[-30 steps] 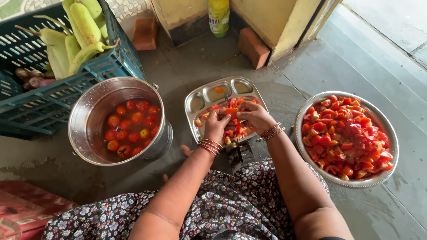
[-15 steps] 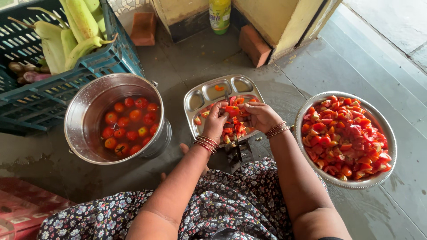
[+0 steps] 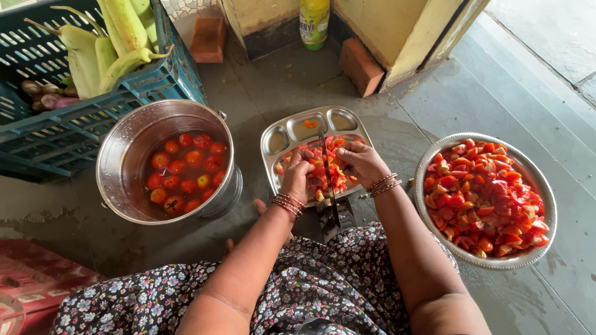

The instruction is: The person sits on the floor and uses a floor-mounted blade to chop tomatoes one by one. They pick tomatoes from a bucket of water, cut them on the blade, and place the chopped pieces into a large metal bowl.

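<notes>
Head view: both hands, left hand (image 3: 297, 177) and right hand (image 3: 362, 162), pinch a tomato piece (image 3: 318, 162) against the upright blade (image 3: 327, 170) over the steel tray (image 3: 292, 130); tomato pot (image 3: 124, 142) left, bowl (image 3: 534, 180) right of it.

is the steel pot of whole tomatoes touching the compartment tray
Apart. The head view shows bare floor between the steel pot and the compartment tray.

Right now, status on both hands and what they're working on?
Left hand and right hand press a red tomato piece against the upright floor-cutter blade. Cut pieces fill the compartmented steel tray. Nothing blocks.
</notes>
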### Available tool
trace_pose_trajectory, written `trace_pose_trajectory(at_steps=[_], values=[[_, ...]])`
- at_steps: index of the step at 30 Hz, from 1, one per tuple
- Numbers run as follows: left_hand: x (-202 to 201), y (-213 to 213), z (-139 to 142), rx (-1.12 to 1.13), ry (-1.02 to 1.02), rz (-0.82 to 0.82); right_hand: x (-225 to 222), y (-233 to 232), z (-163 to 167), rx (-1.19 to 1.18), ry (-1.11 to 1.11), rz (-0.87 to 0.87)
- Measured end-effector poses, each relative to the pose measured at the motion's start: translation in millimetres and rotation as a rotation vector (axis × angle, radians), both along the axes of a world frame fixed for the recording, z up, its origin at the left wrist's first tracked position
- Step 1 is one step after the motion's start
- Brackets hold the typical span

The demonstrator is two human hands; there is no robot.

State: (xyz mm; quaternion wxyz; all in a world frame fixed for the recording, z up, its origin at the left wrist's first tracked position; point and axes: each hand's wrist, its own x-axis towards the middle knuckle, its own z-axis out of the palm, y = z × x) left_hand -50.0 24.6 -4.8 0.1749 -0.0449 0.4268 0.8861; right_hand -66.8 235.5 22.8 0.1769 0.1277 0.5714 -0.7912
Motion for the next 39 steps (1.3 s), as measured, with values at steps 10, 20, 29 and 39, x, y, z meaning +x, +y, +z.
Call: trace_pose_trajectory(at_steps=[10,20,29,39], values=[[-19.7,12.0,-31.4,-0.494,0.267,0.039,-6.1,-20.3,-25.2,0.092,0.111,-0.073],[-10.1,24.5,-33.3,-0.867,0.325,0.126,-6.2,-27.4,-35.3,0.13,0.005,-0.068],[18.6,30.3,-33.9,-0.849,0.408,0.156,-8.8,3.3,-16.8,0.17,-0.062,-0.143],[42.6,42.0,-1.1,-0.594,0.062,-0.309,10.0,35.6,20.1,0.26,-0.002,-0.113]])
